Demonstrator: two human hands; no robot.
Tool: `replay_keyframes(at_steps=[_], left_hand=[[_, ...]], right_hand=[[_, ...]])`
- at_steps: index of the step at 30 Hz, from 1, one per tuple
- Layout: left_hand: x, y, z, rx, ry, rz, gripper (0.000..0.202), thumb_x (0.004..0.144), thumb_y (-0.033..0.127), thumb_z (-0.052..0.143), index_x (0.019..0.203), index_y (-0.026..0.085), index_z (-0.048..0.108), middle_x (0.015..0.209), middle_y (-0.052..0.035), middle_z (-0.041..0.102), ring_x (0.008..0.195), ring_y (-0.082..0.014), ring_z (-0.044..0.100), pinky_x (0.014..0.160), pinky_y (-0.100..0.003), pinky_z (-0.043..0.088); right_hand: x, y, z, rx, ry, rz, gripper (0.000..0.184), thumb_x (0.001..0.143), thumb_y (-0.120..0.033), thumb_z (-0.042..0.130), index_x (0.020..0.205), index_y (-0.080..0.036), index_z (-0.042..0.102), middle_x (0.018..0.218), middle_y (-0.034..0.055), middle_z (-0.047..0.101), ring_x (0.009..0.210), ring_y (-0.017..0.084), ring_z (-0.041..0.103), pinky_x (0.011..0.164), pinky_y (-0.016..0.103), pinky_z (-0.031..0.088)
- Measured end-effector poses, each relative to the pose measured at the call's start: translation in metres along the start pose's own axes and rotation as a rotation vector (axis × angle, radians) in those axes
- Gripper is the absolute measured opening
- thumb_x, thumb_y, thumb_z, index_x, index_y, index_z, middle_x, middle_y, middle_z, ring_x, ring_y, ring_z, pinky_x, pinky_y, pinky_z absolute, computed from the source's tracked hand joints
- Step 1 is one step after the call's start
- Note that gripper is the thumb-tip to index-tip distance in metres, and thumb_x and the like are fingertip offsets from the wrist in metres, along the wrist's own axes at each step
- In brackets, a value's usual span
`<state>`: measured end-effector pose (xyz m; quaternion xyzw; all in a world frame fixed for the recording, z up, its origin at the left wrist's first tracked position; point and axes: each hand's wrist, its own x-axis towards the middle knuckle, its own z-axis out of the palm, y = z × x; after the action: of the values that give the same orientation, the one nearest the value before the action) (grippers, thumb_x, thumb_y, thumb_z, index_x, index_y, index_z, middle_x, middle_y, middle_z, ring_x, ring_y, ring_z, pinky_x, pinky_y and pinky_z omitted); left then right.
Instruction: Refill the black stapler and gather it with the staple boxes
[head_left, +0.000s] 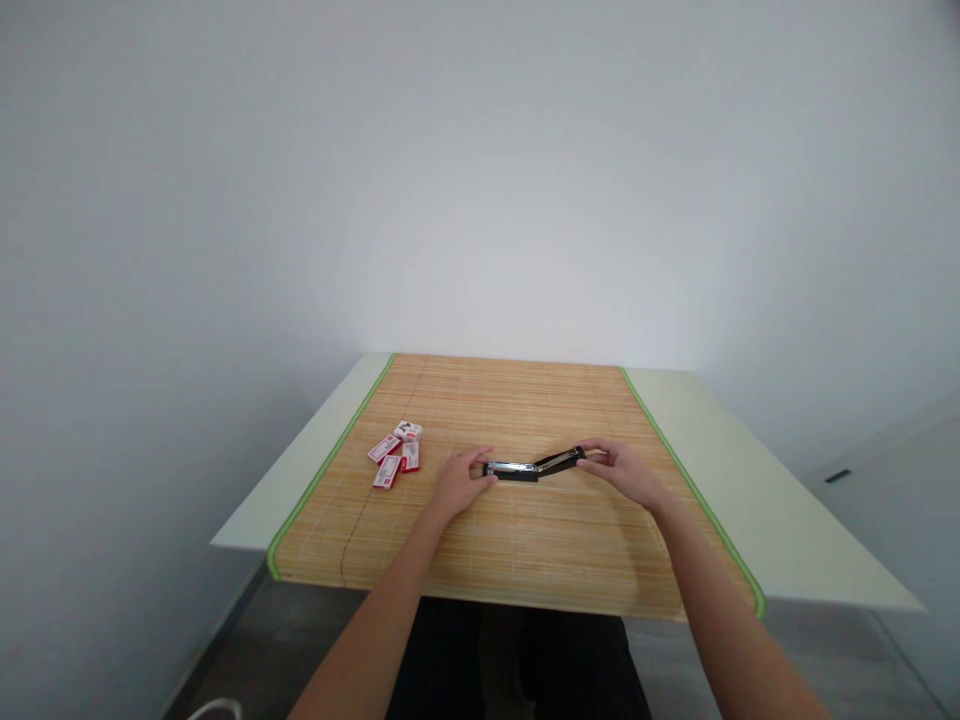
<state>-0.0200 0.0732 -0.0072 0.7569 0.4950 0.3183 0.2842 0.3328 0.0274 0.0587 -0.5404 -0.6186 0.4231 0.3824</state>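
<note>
A black stapler (513, 471) lies on the bamboo mat, swung wide apart at its hinge, with the shiny metal staple channel showing along its left half. My left hand (456, 482) grips the left end, thumb on the near side and fingers on the far side. Between the thumb and fingers of my right hand (619, 468) is the end of the other half, which angles up to the right. Left of my left hand is a loose group of small red-and-white boxes: a white one (409, 431) at the back and flat ones (387, 472) nearer me.
The bamboo mat (517, 560) with green edging covers the middle of a white table (780, 500) and hangs over its front edge. A plain wall rises behind the table. My dark-clothed legs are below the front edge.
</note>
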Motion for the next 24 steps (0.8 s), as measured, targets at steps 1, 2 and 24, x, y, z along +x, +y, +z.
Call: replay_keyframes(at_steps=[1,2,24], left_hand=[[0.000,0.000,0.000,-0.005,0.001,0.000,0.063,0.077,0.028,0.079,0.138,0.032,0.062,0.116,-0.0030,0.074,0.109,-0.0269,0.063,0.102,-0.041,0.045],[0.000,-0.001,0.000,-0.010,0.001,0.002,0.063,0.077,0.028,0.079,0.138,0.031,0.062,0.116,-0.0032,0.074,0.111,-0.0272,0.063,0.103,-0.041,0.044],[-0.041,0.000,-0.044,0.482,0.430,-0.175,0.042,0.094,0.039,0.059,0.135,0.027,0.060,0.137,-0.0114,0.057,0.129,-0.0353,0.047,0.108,-0.053,0.034]], right_hand=[[-0.004,0.007,0.000,0.017,0.018,0.015,0.049,0.076,-0.053,0.080,0.113,-0.022,0.073,0.107,0.0091,0.078,0.096,0.027,0.074,0.087,0.042,0.059],[-0.007,0.015,0.000,0.030,0.038,0.023,0.050,0.076,-0.053,0.080,0.114,-0.023,0.073,0.110,0.0093,0.078,0.097,0.026,0.073,0.087,0.041,0.059],[-0.079,0.067,0.041,-0.138,0.553,-0.057,0.072,0.086,-0.058,0.067,0.149,-0.029,0.047,0.136,0.0111,0.063,0.128,0.031,0.059,0.109,0.055,0.048]])
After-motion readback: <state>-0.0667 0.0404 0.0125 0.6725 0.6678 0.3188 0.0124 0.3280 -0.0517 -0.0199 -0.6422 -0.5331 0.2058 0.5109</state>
